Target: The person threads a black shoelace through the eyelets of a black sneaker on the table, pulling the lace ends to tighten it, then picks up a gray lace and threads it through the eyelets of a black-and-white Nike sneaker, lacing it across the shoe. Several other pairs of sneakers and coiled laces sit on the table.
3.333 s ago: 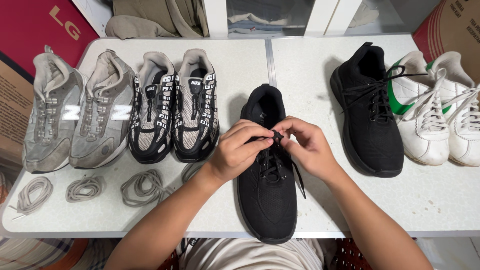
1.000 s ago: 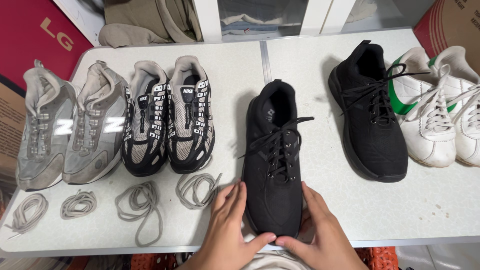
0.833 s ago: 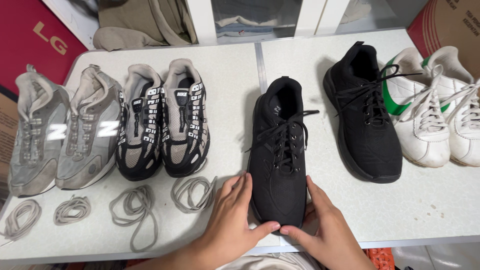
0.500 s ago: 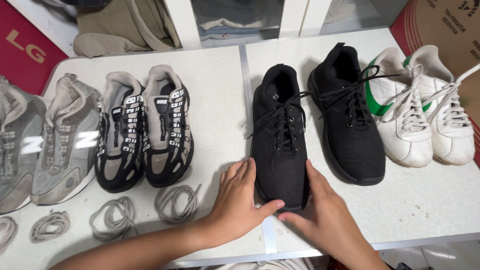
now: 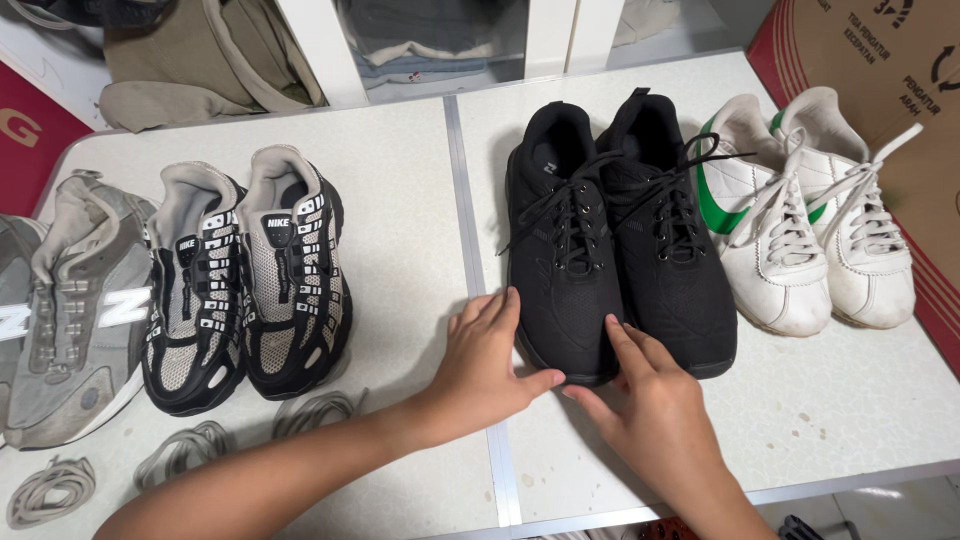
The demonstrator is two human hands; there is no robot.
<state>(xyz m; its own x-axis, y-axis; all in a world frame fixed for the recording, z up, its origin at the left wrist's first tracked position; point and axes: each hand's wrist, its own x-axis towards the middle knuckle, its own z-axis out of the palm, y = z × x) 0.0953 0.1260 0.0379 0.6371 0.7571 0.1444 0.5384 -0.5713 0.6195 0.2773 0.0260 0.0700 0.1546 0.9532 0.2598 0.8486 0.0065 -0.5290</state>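
Observation:
A black laced sneaker (image 5: 565, 260) stands on the white table (image 5: 400, 180), side by side with its black mate (image 5: 672, 255), toes toward me. My left hand (image 5: 488, 365) rests flat on the table, fingers against the left side of the near shoe's toe and thumb at its tip. Fingers spread, my right hand (image 5: 650, 410) touches the same toe from the front right with its index finger. Neither hand wraps around the shoe.
A white pair with green marks (image 5: 800, 245) stands to the right, by a cardboard box (image 5: 880, 70). To the left are a black-and-grey pair (image 5: 250, 290) and grey sneakers (image 5: 75, 330). Loose grey laces (image 5: 310, 410) lie near the front edge. Beige clothing (image 5: 190, 60) is behind.
Both hands slid the laced black shoe away from me and to the right, up against the other black shoe. Earlier they were tying its lace.

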